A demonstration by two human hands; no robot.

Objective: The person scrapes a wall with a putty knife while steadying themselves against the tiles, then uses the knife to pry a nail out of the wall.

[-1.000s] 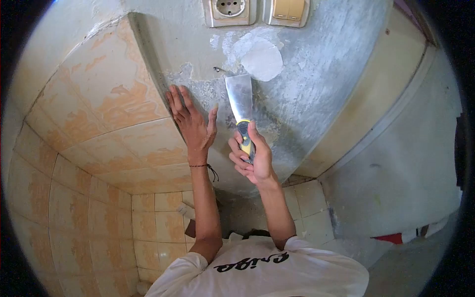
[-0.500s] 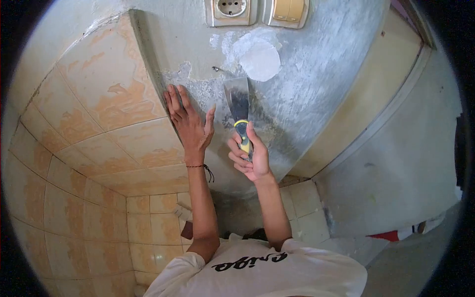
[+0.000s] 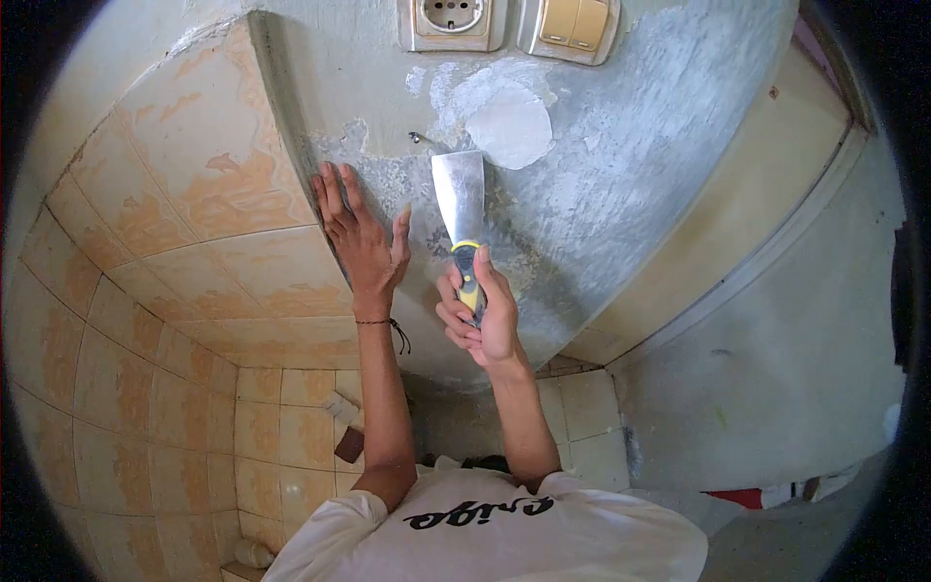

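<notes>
Gripping the yellow-and-grey handle of a scraper (image 3: 464,228), the right hand (image 3: 485,308) points its blade up over the worn wall (image 3: 621,155), below a round white patch (image 3: 511,126). The left hand (image 3: 361,233), fingers spread slightly, lies on the wall beside the tiles (image 3: 204,175).

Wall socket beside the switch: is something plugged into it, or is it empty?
Empty: the wall socket shows its bare contact holes, with no plug or cord in the part that the picture shows.
</notes>
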